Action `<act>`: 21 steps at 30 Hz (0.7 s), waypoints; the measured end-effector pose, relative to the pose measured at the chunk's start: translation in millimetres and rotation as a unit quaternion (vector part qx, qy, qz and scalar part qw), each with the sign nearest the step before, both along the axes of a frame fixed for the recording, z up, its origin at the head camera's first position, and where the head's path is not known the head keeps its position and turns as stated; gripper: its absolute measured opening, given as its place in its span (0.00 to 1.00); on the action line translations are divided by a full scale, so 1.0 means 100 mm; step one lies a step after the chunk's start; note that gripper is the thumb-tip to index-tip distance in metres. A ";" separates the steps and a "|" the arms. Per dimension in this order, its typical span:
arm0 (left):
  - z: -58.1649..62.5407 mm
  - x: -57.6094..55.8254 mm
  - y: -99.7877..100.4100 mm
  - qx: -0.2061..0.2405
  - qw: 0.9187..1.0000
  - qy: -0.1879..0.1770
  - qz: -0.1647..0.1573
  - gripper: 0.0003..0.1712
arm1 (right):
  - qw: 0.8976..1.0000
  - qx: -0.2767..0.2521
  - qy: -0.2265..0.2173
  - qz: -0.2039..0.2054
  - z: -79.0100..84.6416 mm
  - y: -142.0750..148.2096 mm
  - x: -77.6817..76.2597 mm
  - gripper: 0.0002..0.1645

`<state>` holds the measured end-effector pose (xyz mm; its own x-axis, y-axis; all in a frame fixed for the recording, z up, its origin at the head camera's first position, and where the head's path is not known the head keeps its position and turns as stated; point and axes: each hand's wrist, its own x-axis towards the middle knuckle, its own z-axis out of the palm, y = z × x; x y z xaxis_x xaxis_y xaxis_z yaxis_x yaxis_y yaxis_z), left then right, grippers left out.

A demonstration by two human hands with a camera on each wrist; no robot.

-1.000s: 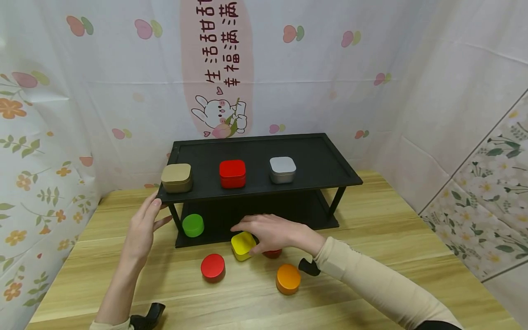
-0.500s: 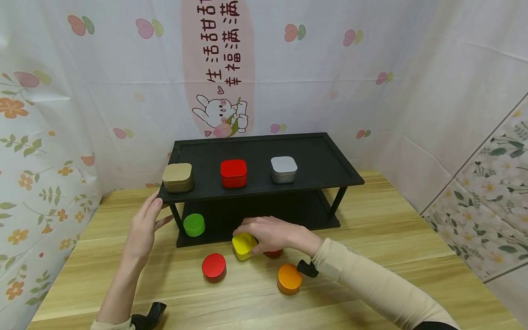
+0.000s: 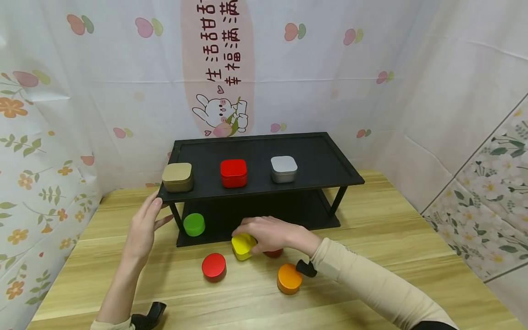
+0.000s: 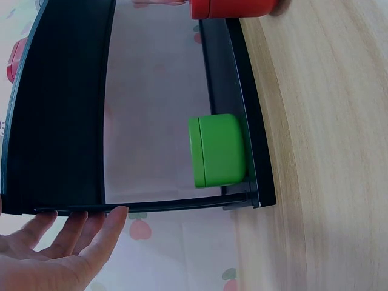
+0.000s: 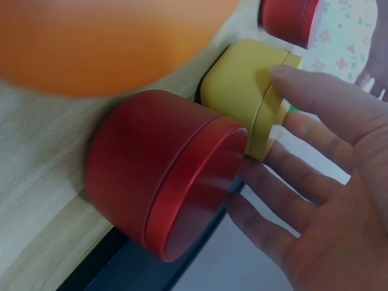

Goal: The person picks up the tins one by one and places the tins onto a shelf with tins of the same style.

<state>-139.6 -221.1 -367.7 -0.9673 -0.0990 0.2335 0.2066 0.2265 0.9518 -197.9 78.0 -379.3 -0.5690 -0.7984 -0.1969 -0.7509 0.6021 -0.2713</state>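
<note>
On the wooden table point(image 3: 173, 275), a right hand point(image 3: 268, 233) pinches a yellow rounded-square metal tin point(image 3: 241, 247)

From the head view, the yellow tin stands just in front of the lower tier of a black two-tier rack point(image 3: 255, 150). The right hand partly covers a dark red round metal tin point(image 3: 273, 253). Nearby stand a bright red round metal tin point(image 3: 213, 267) and an orange round metal tin point(image 3: 288, 278). A left hand point(image 3: 141, 227) touches the rack's front left corner. On the top tier, well apart, sit gold point(image 3: 178, 178), red point(image 3: 233, 174) and silver point(image 3: 283, 169) rounded-square metal tins; a green lidded tin point(image 3: 194, 224) stands on the lower tier's left end.

In the left wrist view, the left hand's fingers reach out loosely, tips against the rack's side edge.

In the right wrist view, the thumb presses near the yellow tin's lid seam, fingers narrowed around the opposite side; whether all four touch it, I cannot tell
</note>
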 end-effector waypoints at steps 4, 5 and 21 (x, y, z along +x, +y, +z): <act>0.01 0.00 0.01 0.004 1.000 -0.002 -0.003 0.34 | 1.000 -0.004 0.007 0.007 0.01 0.00 0.00 0.32; 0.01 0.00 0.01 0.004 1.000 -0.002 -0.004 0.34 | 1.000 -0.005 0.009 0.007 0.01 0.01 -0.01 0.32; 0.00 -0.01 0.01 0.018 1.000 -0.008 -0.002 0.32 | 0.999 -0.038 0.015 0.006 0.16 0.07 0.05 0.31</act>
<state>-140.6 -220.6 -367.5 -0.9713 -0.1033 0.2142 0.1920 0.1909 0.9626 -192.7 85.2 -363.3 -0.5643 -0.8172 -0.1175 -0.7665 0.5714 -0.2931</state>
